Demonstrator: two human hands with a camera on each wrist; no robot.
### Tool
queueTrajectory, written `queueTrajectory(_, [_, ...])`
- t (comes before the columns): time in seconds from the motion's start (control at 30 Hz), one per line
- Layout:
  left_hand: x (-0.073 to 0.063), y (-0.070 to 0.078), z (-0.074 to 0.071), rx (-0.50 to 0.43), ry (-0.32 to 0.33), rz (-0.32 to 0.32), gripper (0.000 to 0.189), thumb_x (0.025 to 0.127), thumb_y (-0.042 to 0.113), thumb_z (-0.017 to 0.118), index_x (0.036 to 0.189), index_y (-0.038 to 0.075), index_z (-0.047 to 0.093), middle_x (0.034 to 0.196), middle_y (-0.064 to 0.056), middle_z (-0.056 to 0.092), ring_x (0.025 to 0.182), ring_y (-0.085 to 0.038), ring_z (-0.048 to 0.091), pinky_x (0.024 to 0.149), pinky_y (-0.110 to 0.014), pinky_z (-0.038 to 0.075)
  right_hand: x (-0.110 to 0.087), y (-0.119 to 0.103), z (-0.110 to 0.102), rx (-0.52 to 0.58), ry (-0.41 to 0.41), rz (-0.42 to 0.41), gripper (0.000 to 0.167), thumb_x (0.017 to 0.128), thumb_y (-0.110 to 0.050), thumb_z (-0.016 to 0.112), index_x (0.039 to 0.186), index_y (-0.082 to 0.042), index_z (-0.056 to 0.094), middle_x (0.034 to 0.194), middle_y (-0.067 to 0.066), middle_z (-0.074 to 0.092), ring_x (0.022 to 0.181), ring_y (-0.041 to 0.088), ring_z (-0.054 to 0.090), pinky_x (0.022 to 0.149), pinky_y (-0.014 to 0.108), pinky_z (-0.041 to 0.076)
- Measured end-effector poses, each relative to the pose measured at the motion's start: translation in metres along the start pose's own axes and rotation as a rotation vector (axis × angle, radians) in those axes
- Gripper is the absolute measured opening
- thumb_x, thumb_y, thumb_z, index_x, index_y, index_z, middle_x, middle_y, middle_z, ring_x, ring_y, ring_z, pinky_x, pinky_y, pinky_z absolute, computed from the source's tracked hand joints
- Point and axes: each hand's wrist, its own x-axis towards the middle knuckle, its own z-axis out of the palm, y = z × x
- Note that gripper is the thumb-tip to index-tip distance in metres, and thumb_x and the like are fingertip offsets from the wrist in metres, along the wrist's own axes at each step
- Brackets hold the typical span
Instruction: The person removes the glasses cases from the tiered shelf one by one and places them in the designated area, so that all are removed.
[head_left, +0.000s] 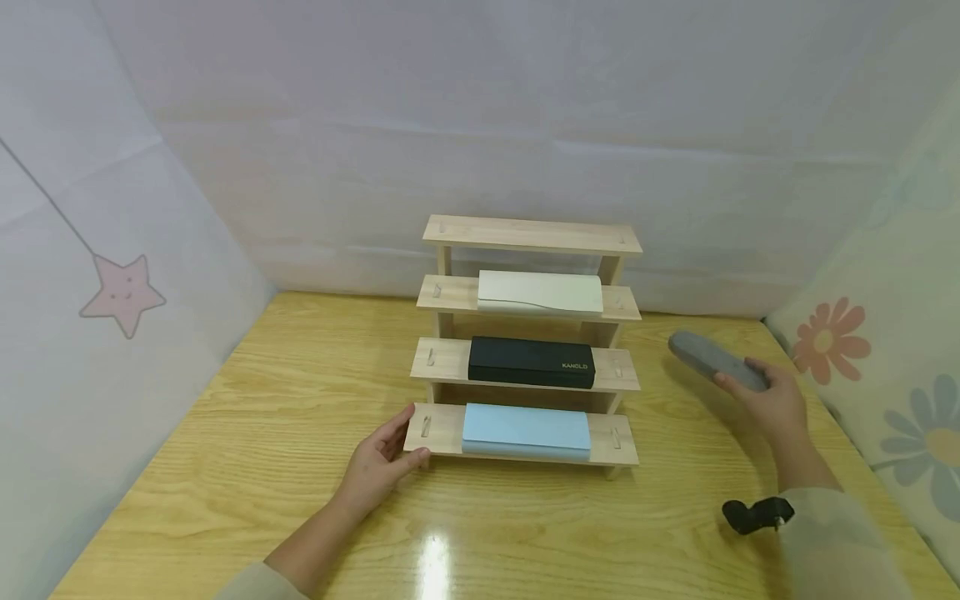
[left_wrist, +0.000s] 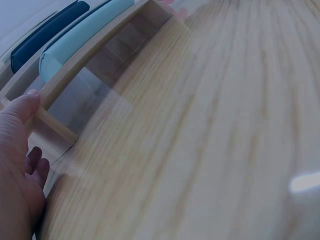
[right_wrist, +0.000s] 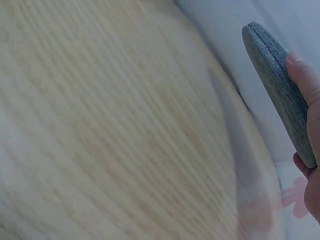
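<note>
Stepped shelf (head_left: 532,233) on a table (head_left: 285,400)
A case (head_left: 527,427) lies on each of the lower three steps (head_left: 442,427); a fourth case (head_left: 701,354) is right of the shelf, in the right hand (head_left: 780,407).

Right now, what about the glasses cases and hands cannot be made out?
Head view: lettering on black glasses case, too small to read surely.
Head view: inside of light blue glasses case, under closed lid.
Head view: part of gray glasses case, hidden by right hand.
Left wrist view: part of left hand, beyond frame edge.
</note>
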Motion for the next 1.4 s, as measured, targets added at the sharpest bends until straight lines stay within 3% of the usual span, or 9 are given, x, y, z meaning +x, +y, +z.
queueTrajectory(0.27, [0.0,0.0,0.0,0.014,0.007,0.003,0.073,0.086,0.014,0.076,0.148,0.002,0.04,0.155,-0.015,0.037,0.142,-0.033,0.037,0.112,-0.03,0.037,-0.002,0.009,0.008,0.003,-0.005,-0.011,0.093,0.091,-0.06,0.057,0.154,0.0,0.025,0.154,0.036,0.023,0.135,0.059,0.027,0.105,0.071,0.031])
queueTrajectory(0.5, [-0.001,-0.001,0.0,0.014,0.003,-0.008,0.073,0.087,0.016,0.075,0.148,0.002,0.039,0.155,-0.016,0.038,0.142,-0.034,0.038,0.113,-0.041,0.036,-0.004,0.018,0.015,-0.007,-0.001,-0.002,0.091,0.092,-0.059,0.057,0.153,0.001,0.026,0.154,0.036,0.024,0.136,0.058,0.027,0.107,0.07,0.03])
queueTrajectory(0.73, [0.0,-0.002,-0.001,0.009,0.006,-0.017,0.074,0.086,0.015,0.076,0.149,0.002,0.039,0.155,-0.015,0.037,0.141,-0.031,0.039,0.109,-0.026,0.039,-0.002,0.026,0.022,-0.038,0.001,0.012,0.09,0.092,-0.059,0.057,0.152,0.001,0.028,0.153,0.036,0.026,0.136,0.057,0.027,0.107,0.07,0.029])
queueTrajectory(0.87, [0.001,-0.003,-0.001,0.011,0.0,-0.01,0.074,0.086,0.016,0.076,0.149,0.002,0.038,0.156,-0.015,0.036,0.141,-0.031,0.038,0.111,-0.031,0.038,-0.002,0.029,0.025,-0.046,0.002,0.009,0.09,0.092,-0.058,0.057,0.152,0.002,0.028,0.152,0.036,0.027,0.136,0.058,0.028,0.107,0.07,0.03])
queueTrajectory(1.07, [0.001,-0.005,-0.001,0.002,0.0,-0.015,0.074,0.086,0.014,0.076,0.149,0.002,0.038,0.156,-0.014,0.036,0.142,-0.03,0.037,0.111,-0.028,0.038,0.001,0.034,0.028,-0.054,0.012,-0.025,0.089,0.092,-0.056,0.059,0.151,0.004,0.028,0.151,0.037,0.028,0.136,0.057,0.028,0.107,0.069,0.029])
queueTrajectory(1.4, [0.001,-0.004,-0.002,0.0,-0.005,-0.004,0.075,0.086,0.015,0.076,0.149,0.002,0.037,0.156,-0.015,0.036,0.142,-0.03,0.037,0.113,-0.038,0.035,-0.001,0.035,0.029,-0.074,0.013,-0.048,0.09,0.092,-0.053,0.061,0.152,0.004,0.025,0.151,0.038,0.027,0.136,0.058,0.027,0.108,0.07,0.028])
